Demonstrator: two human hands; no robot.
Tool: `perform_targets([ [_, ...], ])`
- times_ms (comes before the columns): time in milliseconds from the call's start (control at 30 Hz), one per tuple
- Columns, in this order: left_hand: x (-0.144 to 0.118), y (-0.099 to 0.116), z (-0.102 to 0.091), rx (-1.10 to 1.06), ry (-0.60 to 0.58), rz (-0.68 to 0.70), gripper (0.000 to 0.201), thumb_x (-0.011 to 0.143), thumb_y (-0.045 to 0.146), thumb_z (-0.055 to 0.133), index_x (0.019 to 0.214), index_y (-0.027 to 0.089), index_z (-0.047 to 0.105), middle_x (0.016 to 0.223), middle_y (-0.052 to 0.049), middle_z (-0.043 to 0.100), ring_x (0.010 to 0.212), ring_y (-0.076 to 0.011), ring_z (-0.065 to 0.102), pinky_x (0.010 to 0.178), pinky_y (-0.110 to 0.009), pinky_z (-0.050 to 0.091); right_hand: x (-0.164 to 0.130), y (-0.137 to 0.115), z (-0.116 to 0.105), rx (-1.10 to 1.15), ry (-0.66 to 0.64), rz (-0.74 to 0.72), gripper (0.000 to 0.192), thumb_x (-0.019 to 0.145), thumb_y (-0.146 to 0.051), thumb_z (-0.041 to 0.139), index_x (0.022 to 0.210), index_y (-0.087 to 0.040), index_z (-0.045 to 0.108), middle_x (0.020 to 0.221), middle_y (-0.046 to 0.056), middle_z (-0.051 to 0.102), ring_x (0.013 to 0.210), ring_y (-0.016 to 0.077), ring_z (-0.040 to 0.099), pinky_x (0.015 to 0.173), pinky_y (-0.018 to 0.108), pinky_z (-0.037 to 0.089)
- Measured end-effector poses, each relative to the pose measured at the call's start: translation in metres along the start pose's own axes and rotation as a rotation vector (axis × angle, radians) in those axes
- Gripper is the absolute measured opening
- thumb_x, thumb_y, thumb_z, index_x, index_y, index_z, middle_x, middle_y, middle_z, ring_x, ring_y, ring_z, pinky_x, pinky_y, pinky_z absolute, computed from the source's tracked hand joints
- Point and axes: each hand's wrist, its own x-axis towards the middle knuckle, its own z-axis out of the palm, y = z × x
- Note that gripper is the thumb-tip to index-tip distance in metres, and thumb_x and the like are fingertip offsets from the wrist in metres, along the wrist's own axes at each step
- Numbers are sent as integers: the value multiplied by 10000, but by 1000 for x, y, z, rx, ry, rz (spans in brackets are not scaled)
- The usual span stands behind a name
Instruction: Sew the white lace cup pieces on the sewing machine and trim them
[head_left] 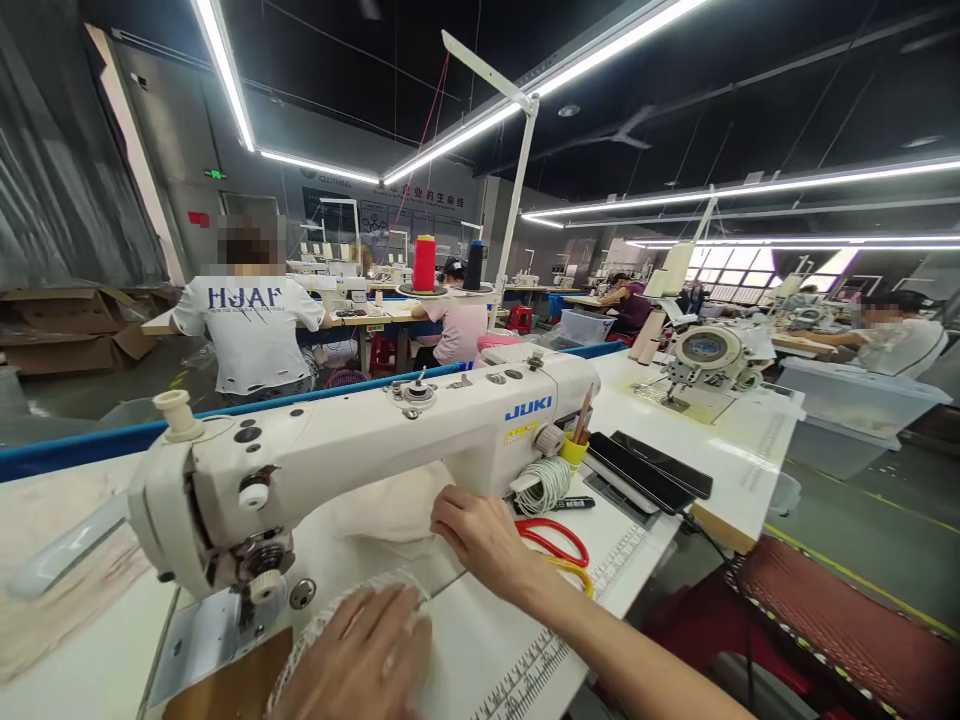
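Blocking the view at twelve o'clock from the right hand [484,535], a white sewing machine [375,435] is spanning the tabletop [465,640], its needle end sitting near nine o'clock. A cord coil [546,487], a yellow cup [574,452] and a dark flat device [645,480] are crowding two to three o'clock; a black marker [566,504] and a red handle loop [553,523] are lying near three. Pale cloth [397,505] is resting under the machine at nine o'clock, the right hand's bent fingers meeting its edge; whether that grip is pinching, I cannot tell. The right forearm [600,630] is reaching in from four o'clock. At eight o'clock the left hand [360,650], blurred, is lying palm down over lace-edged cloth [306,630], its grip slightly spread.
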Motion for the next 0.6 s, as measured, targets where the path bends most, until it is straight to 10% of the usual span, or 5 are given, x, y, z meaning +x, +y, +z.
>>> perform_targets([
  [267, 54, -23, 25, -135, -343, -402, 219, 826, 167, 506, 1009, 175, 627, 1047, -102, 650, 990, -289, 575, 906, -456, 403, -60, 12, -48, 513, 366, -225, 190, 915, -109, 427, 954, -188, 596, 1012, 91, 611, 880, 148, 578, 711, 253, 455],
  [433, 57, -23, 15, -179, -287, -391, 382, 808, 3, 343, 1024, 162, 614, 1144, -121, 612, 1020, -256, 568, 932, -446, 381, -80, 1, -88, 1015, 463, -192, 371, 946, -395, 394, 705, -175, 572, 668, 45, 574, 634, 156, 511, 642, 321, 405],
  [600, 61, 31, -27, -646, -52, -590, 348, 903, 219, 352, 1219, 226, 496, 1227, -81, 568, 1098, -209, 533, 943, -368, 415, -80, -31, -82, 1506, 486, -72, 536, 944, -494, 316, 528, -181, 445, 488, 10, 451, 508, 131, 390, 556, 293, 337],
])
